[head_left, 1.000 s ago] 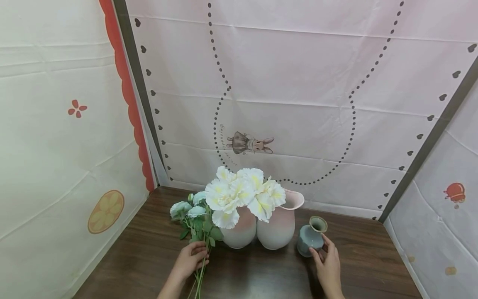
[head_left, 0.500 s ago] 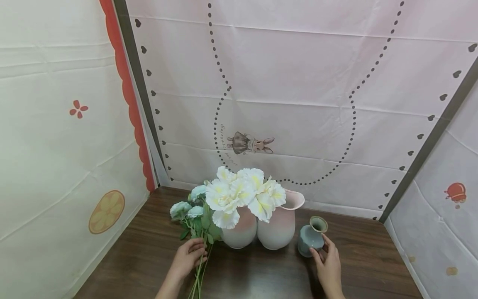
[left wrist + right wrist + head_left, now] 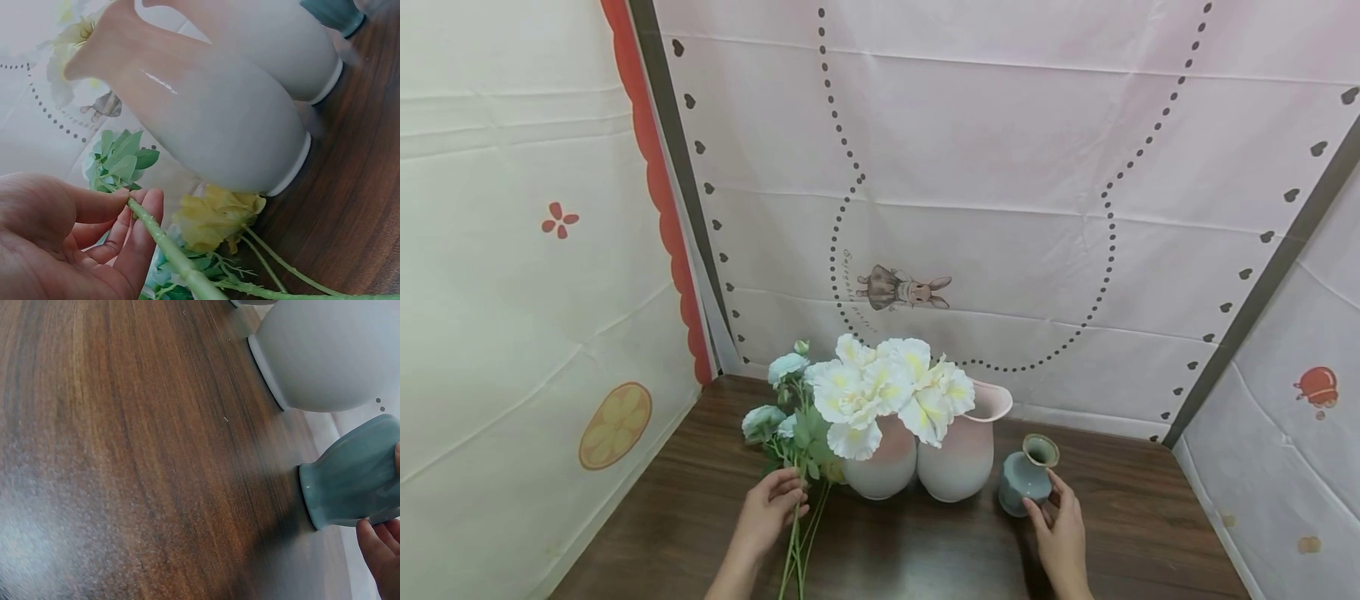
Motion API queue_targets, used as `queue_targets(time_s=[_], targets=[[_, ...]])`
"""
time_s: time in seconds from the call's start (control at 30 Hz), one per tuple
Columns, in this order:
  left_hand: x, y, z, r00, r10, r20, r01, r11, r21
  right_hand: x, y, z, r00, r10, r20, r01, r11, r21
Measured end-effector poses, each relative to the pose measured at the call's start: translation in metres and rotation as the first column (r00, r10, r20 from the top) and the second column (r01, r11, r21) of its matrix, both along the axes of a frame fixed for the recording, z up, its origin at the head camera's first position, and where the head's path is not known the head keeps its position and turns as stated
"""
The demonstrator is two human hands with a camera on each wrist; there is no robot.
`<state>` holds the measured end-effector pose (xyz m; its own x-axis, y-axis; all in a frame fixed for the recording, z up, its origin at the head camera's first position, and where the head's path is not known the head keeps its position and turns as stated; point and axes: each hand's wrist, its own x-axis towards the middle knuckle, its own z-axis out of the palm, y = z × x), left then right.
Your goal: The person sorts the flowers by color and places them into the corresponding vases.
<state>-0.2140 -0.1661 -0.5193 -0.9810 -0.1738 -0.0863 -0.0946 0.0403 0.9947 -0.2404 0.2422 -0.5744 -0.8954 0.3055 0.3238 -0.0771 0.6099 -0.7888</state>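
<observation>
The left hand point(image 3: 772, 510) pinched the blue flowers' stems point(image 3: 796, 533), lifting them; the right hand point(image 3: 1060, 533) gripped the small blue vase point(image 3: 1026, 477); next, presumably, the stems needed aiming at its narrow mouth.

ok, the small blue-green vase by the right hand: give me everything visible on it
The small blue-green vase is a glossy glazed piece, ceramic by the look, with a rounded body, a narrow neck and a flared, brownish-rimmed mouth that holds no stems. It stands upright on the dark wooden table, just right of the pink-and-white pitcher vase and apart from it. The right hand touches its right side with fingertips and thumb; the right wrist view shows its foot ring flat on the wood and fingers against its lower wall.
</observation>
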Motion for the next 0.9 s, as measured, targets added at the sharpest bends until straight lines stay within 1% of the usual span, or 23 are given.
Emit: queue_targets(time_s=[0.1,0.27,0.4,0.57,0.63,0.73,0.8,0.9], targets=[[0.001,-0.002,0.004,1.0,0.006,-0.015,-0.006,1.0,-0.004,0.0,0.0,-0.001,1.0,-0.003,-0.001,0.003,1.0,0.003],[0.003,-0.005,0.012,1.0,0.022,-0.019,-0.023,0.999,-0.041,0.0,0.001,-0.001,1.0,0.012,0.004,-0.012,1.0,-0.002],[0.003,-0.007,0.018,0.999,0.041,-0.028,-0.042,0.998,-0.037,0.0,0.001,-0.001,1.0,0.016,0.005,-0.016,1.0,-0.011],[0.003,-0.011,0.021,0.995,0.085,-0.048,-0.087,0.996,-0.036,0.0,0.0,0.0,1.0,0.016,-0.001,-0.016,1.0,-0.014],[0.002,-0.011,0.022,0.991,0.113,-0.069,-0.115,0.993,-0.034,0.0,0.0,0.0,1.0,0.016,-0.003,-0.016,1.0,-0.012],[0.003,-0.01,0.027,0.981,0.158,-0.11,-0.158,0.987,0.005,0.001,0.0,0.0,1.0,0.016,-0.001,-0.016,1.0,-0.007],[0.003,-0.01,0.03,0.973,0.181,-0.143,-0.177,0.983,0.042,0.001,0.0,0.001,1.0,0.015,0.002,-0.015,1.0,-0.008],[0.004,-0.01,0.034,0.963,0.207,-0.173,-0.198,0.978,0.068,0.001,0.0,0.001,1.0,0.014,0.014,-0.014,1.0,-0.009]])
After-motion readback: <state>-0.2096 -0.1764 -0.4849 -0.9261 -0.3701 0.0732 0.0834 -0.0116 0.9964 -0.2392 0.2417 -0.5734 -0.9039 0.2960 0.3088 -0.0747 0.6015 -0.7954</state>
